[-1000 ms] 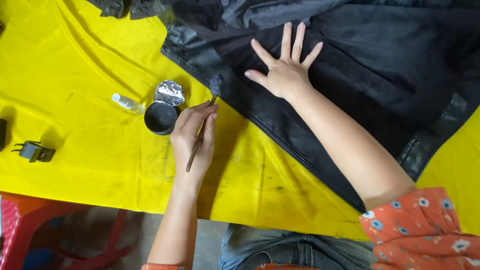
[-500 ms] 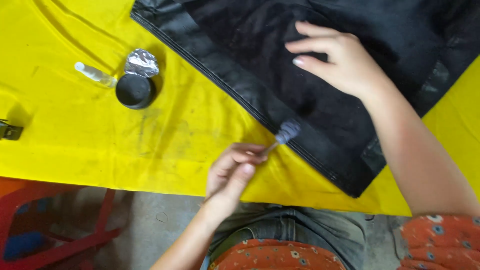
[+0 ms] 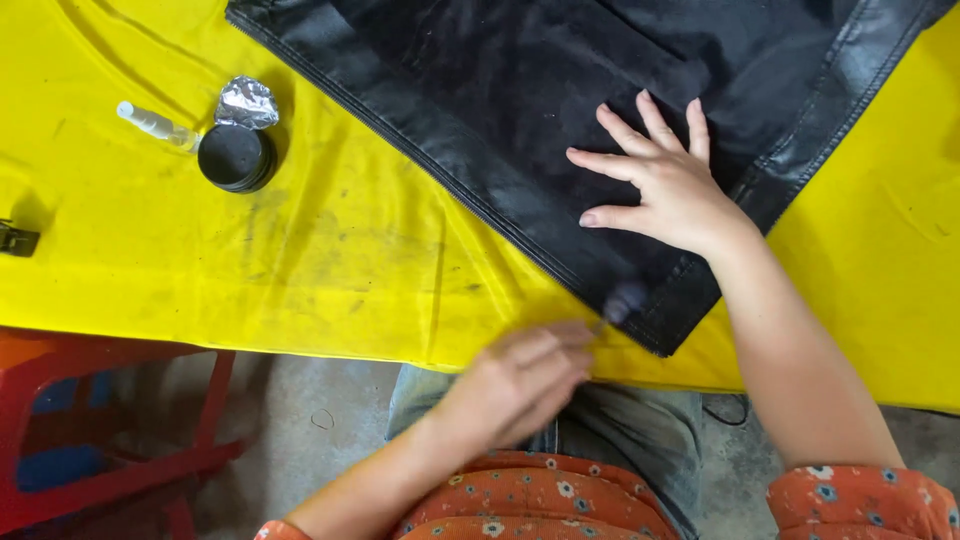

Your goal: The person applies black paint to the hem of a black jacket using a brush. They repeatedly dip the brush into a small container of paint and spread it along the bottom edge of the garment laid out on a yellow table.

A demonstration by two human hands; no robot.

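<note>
Yellow sheet [image 3: 330,260], black garment [image 3: 520,130] hem, blurred brush [image 3: 622,300], seemingly touching

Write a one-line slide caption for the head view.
Right hand flat on black jacket; left hand holds brush at its edge.

The right hand [image 3: 668,190] lies flat, palm down, with fingers spread and pointing up and to the left, its bare forearm running down to a flowered orange sleeve. The left hand [image 3: 520,375] is motion-blurred, its fingers curled in a pinching grip, the forearm angling in from below.
</note>
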